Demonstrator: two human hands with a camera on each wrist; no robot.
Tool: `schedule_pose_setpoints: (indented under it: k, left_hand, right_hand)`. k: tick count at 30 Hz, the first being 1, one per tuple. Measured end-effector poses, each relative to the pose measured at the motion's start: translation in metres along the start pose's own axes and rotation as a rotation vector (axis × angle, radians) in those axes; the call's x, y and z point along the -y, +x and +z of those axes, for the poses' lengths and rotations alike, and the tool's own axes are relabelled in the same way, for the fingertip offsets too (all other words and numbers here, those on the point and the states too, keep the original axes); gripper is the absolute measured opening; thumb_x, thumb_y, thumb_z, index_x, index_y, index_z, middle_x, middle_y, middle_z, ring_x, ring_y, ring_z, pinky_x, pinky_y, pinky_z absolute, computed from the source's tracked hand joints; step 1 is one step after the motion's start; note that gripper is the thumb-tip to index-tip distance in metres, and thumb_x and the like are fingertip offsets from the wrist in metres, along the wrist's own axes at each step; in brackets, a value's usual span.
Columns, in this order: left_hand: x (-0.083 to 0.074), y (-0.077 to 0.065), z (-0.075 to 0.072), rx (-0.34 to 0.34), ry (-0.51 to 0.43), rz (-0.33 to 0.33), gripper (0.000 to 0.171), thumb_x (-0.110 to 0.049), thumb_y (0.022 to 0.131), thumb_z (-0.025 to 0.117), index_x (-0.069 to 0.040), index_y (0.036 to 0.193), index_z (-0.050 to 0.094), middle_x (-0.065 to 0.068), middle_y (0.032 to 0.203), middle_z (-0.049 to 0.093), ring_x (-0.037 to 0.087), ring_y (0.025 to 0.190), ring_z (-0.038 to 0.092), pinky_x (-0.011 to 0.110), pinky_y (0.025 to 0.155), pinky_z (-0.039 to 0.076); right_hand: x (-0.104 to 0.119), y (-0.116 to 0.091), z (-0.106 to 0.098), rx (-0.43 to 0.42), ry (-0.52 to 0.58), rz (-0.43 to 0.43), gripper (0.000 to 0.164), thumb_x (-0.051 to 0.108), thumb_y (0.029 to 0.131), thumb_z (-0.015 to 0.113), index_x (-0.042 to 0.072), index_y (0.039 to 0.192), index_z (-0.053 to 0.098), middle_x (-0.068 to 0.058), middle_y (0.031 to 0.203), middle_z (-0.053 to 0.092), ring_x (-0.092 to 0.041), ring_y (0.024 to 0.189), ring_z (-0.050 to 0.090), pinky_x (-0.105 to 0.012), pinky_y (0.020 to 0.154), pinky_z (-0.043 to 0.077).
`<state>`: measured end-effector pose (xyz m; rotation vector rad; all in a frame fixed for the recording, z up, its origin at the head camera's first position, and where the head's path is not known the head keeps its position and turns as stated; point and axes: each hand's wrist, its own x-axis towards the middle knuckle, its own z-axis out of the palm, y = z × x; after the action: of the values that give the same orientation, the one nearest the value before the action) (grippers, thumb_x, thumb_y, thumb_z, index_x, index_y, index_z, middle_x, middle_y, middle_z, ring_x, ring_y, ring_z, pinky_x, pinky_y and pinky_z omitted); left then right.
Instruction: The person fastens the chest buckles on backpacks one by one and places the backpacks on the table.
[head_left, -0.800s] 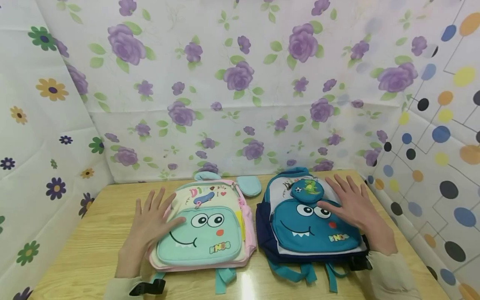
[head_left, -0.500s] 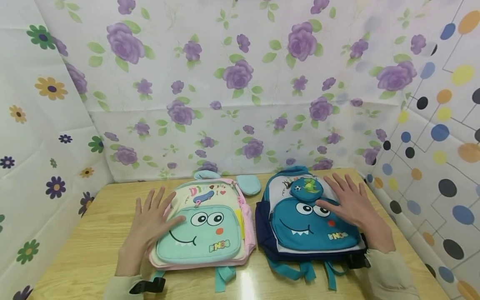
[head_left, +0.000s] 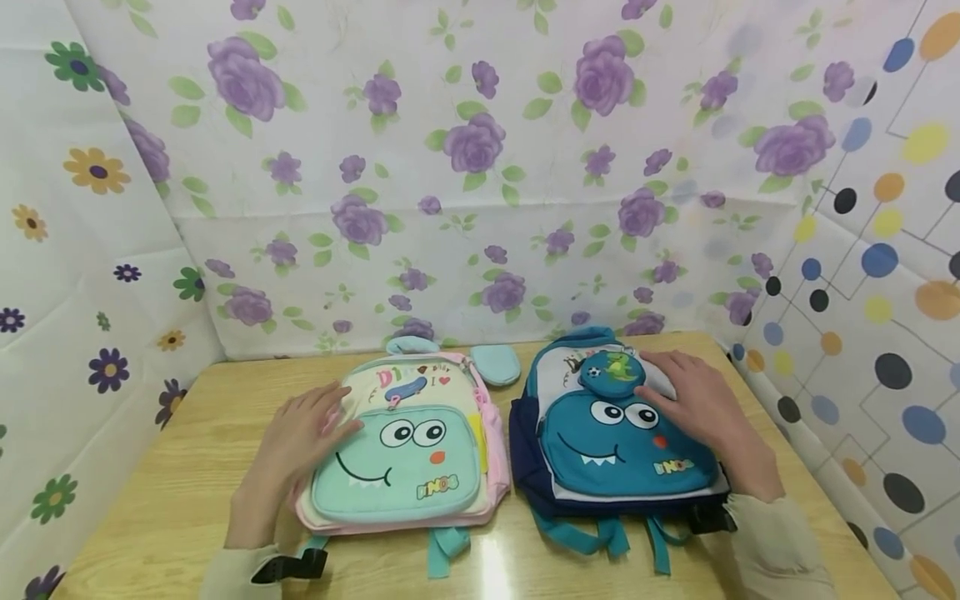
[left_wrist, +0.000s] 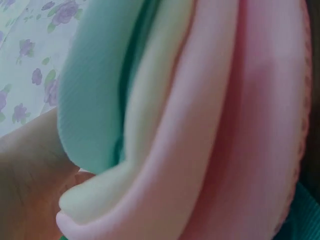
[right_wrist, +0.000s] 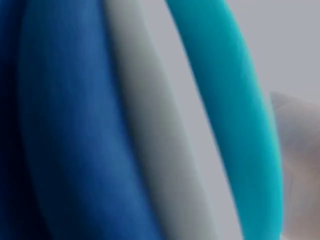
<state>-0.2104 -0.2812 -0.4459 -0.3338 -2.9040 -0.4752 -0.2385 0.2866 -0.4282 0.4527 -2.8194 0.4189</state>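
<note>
A child's backpack (head_left: 397,463) with a mint dinosaur-face pocket, cream front and pink sides lies face up at the left in the head view. My left hand (head_left: 303,429) is over its left edge, fingers relaxed, thumb reaching to the pocket. On the right lies a similar backpack (head_left: 626,446) in teal, white and navy, with a round teal dinosaur pouch (head_left: 611,373) on its front. My right hand (head_left: 693,400) is at its right side, fingers slightly bent, thumb near the pouch. Neither hand plainly grips anything. The wrist views show mostly the bags' blurred sides.
Both bags lie on a light wooden table (head_left: 168,475). A small pale-blue rounded flap (head_left: 497,365) lies between their tops. Teal straps (head_left: 448,550) stick out below the bags towards me. Flowered cloth (head_left: 480,250) hangs behind, and dotted cloth (head_left: 877,333) bounds the right.
Both hands had spread, raised fingers earlier. Now the fingers are closer together and lowered towards the outer sides of the bags. The bags keep their places; the head view has shifted slightly.
</note>
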Motion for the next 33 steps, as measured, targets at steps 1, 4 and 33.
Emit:
schedule_pose_setpoints:
  k: [1, 4, 33]
  left_hand:
    - [0.000, 0.001, 0.000, -0.007, -0.012, 0.003, 0.069, -0.058, 0.094, 0.058, -0.013, 0.145, 0.049, 0.017, 0.152, 0.045, 0.043, 0.139, 0.038, 0.062, 0.113, 0.024]
    - [0.002, 0.001, 0.000, -0.019, -0.047, 0.002, 0.064, -0.054, 0.094, 0.060, -0.013, 0.142, 0.052, 0.017, 0.146, 0.051, 0.043, 0.136, 0.043, 0.063, 0.110, 0.028]
    - [0.012, -0.005, -0.007, -0.022, -0.127, -0.007, 0.056, -0.048, 0.096, 0.062, -0.010, 0.137, 0.058, 0.016, 0.134, 0.059, 0.045, 0.124, 0.053, 0.064, 0.101, 0.040]
  right_hand:
    - [0.002, 0.000, 0.000, 0.001, 0.009, -0.003, 0.061, 0.044, 0.095, 0.064, 0.010, 0.144, 0.050, -0.021, 0.135, 0.058, -0.044, 0.123, 0.052, -0.065, 0.099, 0.041]
    - [0.010, 0.000, 0.000, 0.009, 0.038, -0.007, 0.055, 0.038, 0.096, 0.065, 0.009, 0.141, 0.054, -0.021, 0.132, 0.060, -0.044, 0.120, 0.054, -0.064, 0.097, 0.043]
    - [0.067, 0.006, 0.010, -0.063, 0.133, -0.179, 0.044, 0.039, 0.094, 0.068, 0.015, 0.131, 0.064, -0.008, 0.127, 0.066, -0.031, 0.117, 0.062, -0.055, 0.097, 0.049]
